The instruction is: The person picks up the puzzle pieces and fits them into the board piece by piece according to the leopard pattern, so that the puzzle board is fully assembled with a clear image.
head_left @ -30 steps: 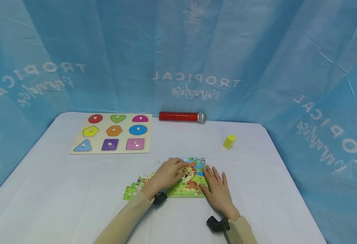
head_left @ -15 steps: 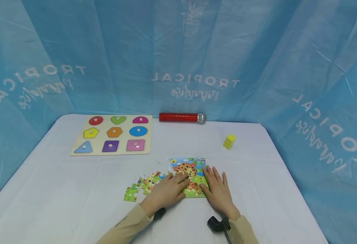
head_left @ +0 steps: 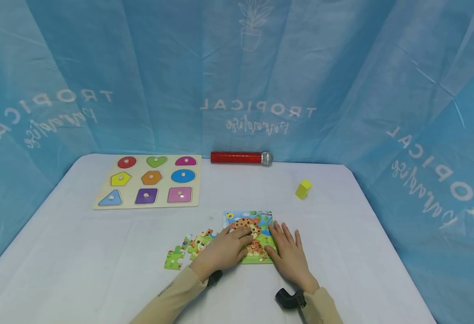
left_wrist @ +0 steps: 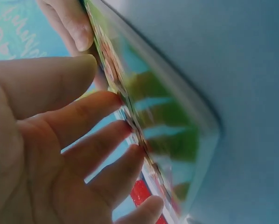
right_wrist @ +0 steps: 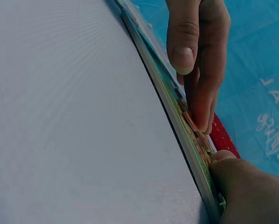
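A jigsaw puzzle point(head_left: 261, 217) with a spotted leopard picture lies flat on the white table. My left hand point(head_left: 225, 250) is over its left part, its palm hiding the lower left of the picture. In the left wrist view, the fingertips point(left_wrist: 136, 151) touch the top of the puzzle, with the thumb held apart. My right hand point(head_left: 290, 258) rests along the puzzle's right edge, fingers extended, and its thumb point(right_wrist: 226, 156) lies on the picture side in the right wrist view. Just left of the puzzle are several loose jigsaw pieces point(head_left: 174, 258), partly covered by my left hand.
Behind and to the left lies a wooden shape board point(head_left: 164, 189) with coloured knobbed pieces. A red toy microphone point(head_left: 237, 157) is at the table's back edge. A small yellow block point(head_left: 303, 189) stands at the right. Blue curtains point(head_left: 172, 67) surround the table.
My left hand has shifted down and flattened over the puzzle, uncovering its upper left corner and more of the loose pieces. The right hand has stayed in place.
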A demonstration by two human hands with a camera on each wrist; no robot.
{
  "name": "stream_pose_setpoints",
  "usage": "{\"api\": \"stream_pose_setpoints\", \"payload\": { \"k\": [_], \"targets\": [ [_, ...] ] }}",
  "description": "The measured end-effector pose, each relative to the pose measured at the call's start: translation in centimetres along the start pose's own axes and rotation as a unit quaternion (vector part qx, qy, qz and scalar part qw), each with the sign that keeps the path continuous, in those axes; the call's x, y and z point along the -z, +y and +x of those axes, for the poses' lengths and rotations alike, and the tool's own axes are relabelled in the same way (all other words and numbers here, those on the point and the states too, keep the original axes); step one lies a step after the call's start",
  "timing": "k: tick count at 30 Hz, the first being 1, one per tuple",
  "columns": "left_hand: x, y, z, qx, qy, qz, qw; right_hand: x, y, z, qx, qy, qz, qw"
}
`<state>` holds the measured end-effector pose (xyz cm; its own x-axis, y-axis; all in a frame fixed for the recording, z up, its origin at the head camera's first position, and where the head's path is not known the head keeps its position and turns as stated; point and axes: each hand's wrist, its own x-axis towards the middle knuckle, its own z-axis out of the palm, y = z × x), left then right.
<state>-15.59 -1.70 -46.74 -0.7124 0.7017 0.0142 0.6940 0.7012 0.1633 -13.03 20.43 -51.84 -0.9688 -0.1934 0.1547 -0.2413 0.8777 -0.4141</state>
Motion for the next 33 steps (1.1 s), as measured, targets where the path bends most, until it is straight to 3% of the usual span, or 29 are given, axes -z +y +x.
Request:
{"api": "stream_pose_setpoints", "payload": {
  "k": [8, 19, 25, 33],
  "targets": [
    [0.2, -0.42, 0.0, -0.004, -0.011, -0.042, 0.999, 0.12, 0.08, -0.11, 0.008, 0.001, -0.013, 0.9999],
    [0.23, -0.11, -0.06, -0.001, -0.002, 0.031, 0.9995, 0.12, 0.07, 0.13, 0.0, -0.014, -0.009, 0.9999],
    [0.29, 0.17, -0.14, -0.004, -0.028, 0.011, 0.9995, -0.04, 0.19, -0.05, 0.002, -0.009, -0.01, 0.9999],
    [0.46, -0.17, 0.09, 0.001, -0.032, 0.002, 0.9995, -0.12, 0.2, 0.02, 0.008, 0.001, -0.015, 0.9999]
  ]
}}
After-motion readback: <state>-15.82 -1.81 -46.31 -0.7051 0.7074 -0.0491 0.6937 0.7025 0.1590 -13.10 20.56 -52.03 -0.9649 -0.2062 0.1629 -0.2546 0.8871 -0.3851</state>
